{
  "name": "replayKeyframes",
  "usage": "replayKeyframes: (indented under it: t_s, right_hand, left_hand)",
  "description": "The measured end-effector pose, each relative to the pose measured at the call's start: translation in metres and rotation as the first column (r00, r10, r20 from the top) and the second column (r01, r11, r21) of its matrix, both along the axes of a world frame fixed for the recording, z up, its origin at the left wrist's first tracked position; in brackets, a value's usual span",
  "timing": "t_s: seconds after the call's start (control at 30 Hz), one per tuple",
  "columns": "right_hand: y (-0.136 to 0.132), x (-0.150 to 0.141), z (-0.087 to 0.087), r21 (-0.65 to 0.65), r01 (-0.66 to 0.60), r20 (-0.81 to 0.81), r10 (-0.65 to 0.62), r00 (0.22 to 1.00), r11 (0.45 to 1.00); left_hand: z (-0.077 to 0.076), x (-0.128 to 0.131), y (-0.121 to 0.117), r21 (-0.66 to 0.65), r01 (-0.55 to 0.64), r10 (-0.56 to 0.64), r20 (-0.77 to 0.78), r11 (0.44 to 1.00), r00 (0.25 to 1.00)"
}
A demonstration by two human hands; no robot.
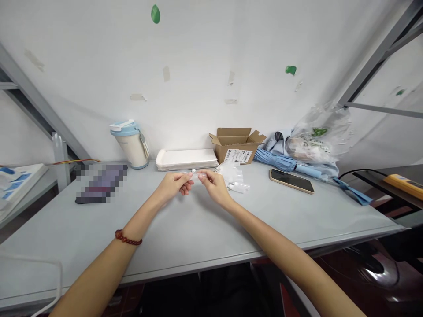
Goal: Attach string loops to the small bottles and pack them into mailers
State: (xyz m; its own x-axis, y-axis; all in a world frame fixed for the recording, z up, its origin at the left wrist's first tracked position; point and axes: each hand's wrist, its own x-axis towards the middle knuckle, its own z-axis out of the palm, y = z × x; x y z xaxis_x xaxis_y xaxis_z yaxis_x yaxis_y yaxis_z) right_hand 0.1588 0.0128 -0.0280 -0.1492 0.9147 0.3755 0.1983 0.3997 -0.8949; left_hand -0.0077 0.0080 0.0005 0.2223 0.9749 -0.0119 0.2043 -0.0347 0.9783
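Over the middle of the grey desk (198, 229), my two hands are close together at a small clear plastic tube (198, 176). My left hand (175, 185) pinches its left end, where a small white piece (193, 170) shows above the thumb. My right hand (215, 187) has its thumb and fingers closed on the other end; the fingers partly cover the tube. Just beyond and right of that hand lies a pile of similar clear plastic tubes (236, 178). My left wrist wears a reddish bead bracelet (128, 239).
Behind my hands lie a stack of white envelopes (188, 158) and an open cardboard box (236, 145). A blue-lidded tumbler (132, 145) stands left of them. To the right are a phone (291, 181), a folded blue umbrella (280, 160) and a plastic bag (317, 136).
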Motion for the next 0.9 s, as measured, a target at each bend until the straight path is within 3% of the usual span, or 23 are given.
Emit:
replayKeyframes:
  t_s: [0.17, 0.43, 0.63, 0.8, 0.9]
  right_hand:
    - [0.006, 0.003, -0.001, -0.179, -0.108, -0.16, 0.079, 0.984, 0.978]
    - [0.007, 0.005, 0.004, -0.345, -0.199, -0.294, 0.096, 0.951, 0.917]
    - [0.009, 0.01, 0.004, -0.502, -0.33, -0.43, 0.1, 0.897, 0.799]
    - [0.015, 0.014, 0.002, -0.602, -0.447, -0.51, 0.113, 0.853, 0.661]
    - [0.015, 0.014, 0.005, -0.6, -0.443, -0.513, 0.104, 0.852, 0.666]
  left_hand:
    - [0.0, 0.003, -0.002, 0.137, 0.027, -0.012, -0.107, 0.99, 0.994]
    - [-0.011, 0.003, -0.001, 0.228, 0.057, -0.01, -0.203, 0.972, 0.979]
    - [-0.011, 0.004, -0.004, 0.353, 0.087, 0.032, -0.317, 0.931, 0.948]
    - [-0.006, 0.006, -0.006, 0.283, 0.09, -0.006, -0.285, 0.955, 0.958]
    - [-0.001, 0.005, -0.006, 0.189, 0.12, -0.076, -0.224, 0.975, 0.972]
